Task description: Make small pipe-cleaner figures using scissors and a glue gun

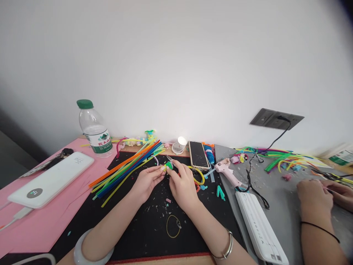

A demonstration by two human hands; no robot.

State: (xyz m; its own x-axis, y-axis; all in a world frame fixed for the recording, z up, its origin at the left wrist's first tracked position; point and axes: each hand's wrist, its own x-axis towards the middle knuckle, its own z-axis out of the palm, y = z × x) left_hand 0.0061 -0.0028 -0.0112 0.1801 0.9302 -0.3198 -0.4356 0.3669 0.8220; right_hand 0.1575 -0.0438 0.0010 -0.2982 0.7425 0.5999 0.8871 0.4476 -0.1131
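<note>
A small green and yellow pipe-cleaner piece (168, 166) is pinched between my two hands, above the black mat (149, 228). My left hand (147, 181) grips its yellow side with thumb and fingertips. On the green side, the fingers of my right hand (183, 184) are closed, partly covering it. Just behind my fingertips a metal tip, perhaps of scissors, shows, mostly hidden. A bundle of coloured pipe cleaners (121, 173) lies left of my hands. To the right curves a yellow pipe-cleaner loop (203, 177).
Along the wall stand a water bottle (95, 129), a paper cup (179, 145) and a phone (199, 154). A pink glue gun (228, 172) and white power strip (257, 224) lie right, near a co-worker's hands (317, 195). A power bank (52, 180) rests left; a rubber band (173, 226) lies in front.
</note>
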